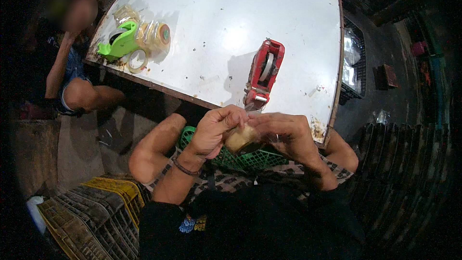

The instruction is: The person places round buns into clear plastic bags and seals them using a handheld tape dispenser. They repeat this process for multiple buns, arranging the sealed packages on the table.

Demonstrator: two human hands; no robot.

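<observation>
Both hands meet just off the table's near edge, above my lap. My left hand (pixel 218 127) pinches the top of a small clear plastic bag (pixel 242 138) with pale yellow contents. From the other side, my right hand (pixel 287 127) has its fingers on the same bag top and is slightly blurred. What fills the bag cannot be made out. Right beyond my fingertips stands a red tape dispenser (pixel 260 79) with a roll of tape (pixel 267 67) in it, its cutting end towards me. Below the bag, a green plastic crate (pixel 249 160) sits between my legs.
On the white tabletop (pixel 202 14), a lime-green tape dispenser (pixel 121 41), a loose tape roll (pixel 138 60) and plastic-wrapped tape rolls (pixel 153 32) lie at the left. A person (pixel 74 68) sits beyond. Stacked crates (pixel 94 209) stand at lower left; a dark crate (pixel 352 61) holds clear bags.
</observation>
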